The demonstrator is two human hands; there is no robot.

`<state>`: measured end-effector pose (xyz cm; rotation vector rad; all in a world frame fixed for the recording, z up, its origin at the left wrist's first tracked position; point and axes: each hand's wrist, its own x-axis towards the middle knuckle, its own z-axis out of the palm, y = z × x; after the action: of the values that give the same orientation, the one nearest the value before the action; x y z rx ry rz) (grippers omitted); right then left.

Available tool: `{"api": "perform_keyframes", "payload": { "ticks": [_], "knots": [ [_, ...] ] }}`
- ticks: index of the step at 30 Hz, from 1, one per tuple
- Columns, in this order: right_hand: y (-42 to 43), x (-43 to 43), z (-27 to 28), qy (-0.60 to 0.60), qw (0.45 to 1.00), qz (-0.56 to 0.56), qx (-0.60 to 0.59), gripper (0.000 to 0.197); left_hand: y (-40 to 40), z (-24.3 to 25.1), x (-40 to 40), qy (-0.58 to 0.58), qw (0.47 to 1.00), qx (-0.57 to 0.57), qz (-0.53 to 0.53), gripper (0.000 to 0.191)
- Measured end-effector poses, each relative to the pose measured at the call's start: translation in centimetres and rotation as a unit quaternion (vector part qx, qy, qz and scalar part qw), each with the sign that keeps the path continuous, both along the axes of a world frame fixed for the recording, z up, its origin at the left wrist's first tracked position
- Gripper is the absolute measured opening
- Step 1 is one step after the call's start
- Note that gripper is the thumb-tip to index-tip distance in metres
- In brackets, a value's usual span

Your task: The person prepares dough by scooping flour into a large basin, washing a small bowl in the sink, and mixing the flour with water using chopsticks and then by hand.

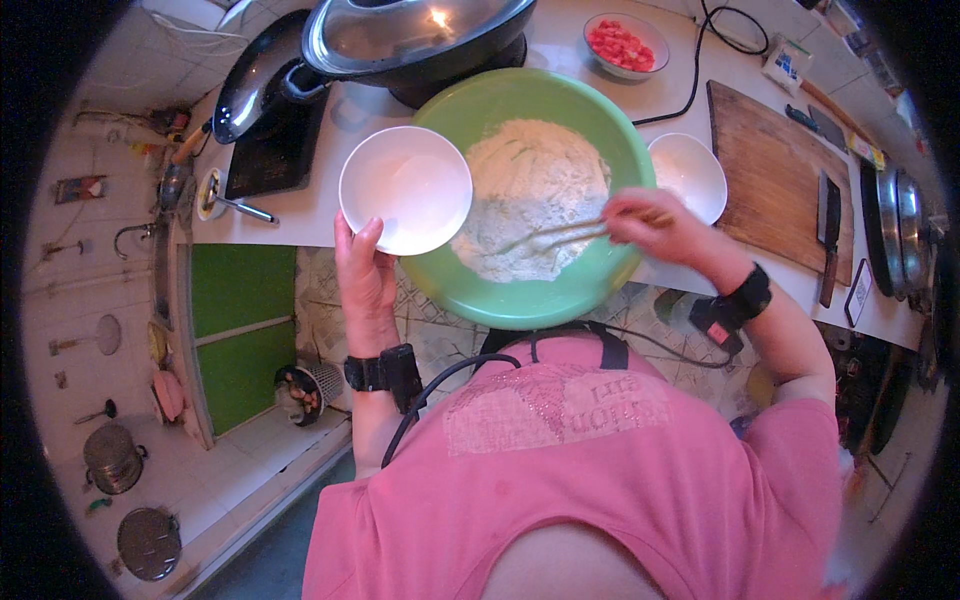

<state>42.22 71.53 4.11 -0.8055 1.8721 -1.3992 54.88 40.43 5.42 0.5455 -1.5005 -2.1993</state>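
Observation:
My left hand (365, 259) grips a white bowl (406, 190) by its near rim, over the left edge of a large green plastic basin (525, 307). Whether the bowl holds any liquid I cannot tell. In my right hand (651, 223), slightly blurred, is a pair of chopsticks (566, 229), their tips in the white flour (540, 180) inside the basin. The flour looks partly clumped. Another white bowl (694, 178), with some white stuff in it, stands behind my right hand, beside the basin.
A lidded wok (420, 45) stands behind the basin, a glass bowl of chopped red pieces (621, 46) at its back right. To the right lie a wooden cutting board (772, 172) and a cleaver (828, 225). At the left are a black cooktop (277, 161) and a small cup (212, 195).

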Motion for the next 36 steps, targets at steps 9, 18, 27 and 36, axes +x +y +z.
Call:
{"api": "perform_keyframes", "payload": {
  "ticks": [9,18,27,36],
  "knots": [
    [-2.3,-1.2,-2.7,0.308,0.946,-0.008,-0.100,0.014,1.3,-0.3,-0.6,-0.005,0.999,0.020,-0.037,0.057],
    [-2.8,-6.0,-0.5,0.273,0.960,-0.041,-0.044,0.013,2.6,-0.2,-1.1,-0.013,0.999,0.019,-0.049,0.054],
    [2.8,-0.2,2.7,0.346,0.932,0.022,0.108,0.013,2.5,-1.1,-0.5,-0.007,0.998,0.032,-0.046,0.056],
    [-0.1,5.6,1.6,0.164,0.979,0.110,-0.042,0.011,2.6,-1.1,-0.9,-0.010,0.998,0.033,-0.061,0.056]
  ]
}}
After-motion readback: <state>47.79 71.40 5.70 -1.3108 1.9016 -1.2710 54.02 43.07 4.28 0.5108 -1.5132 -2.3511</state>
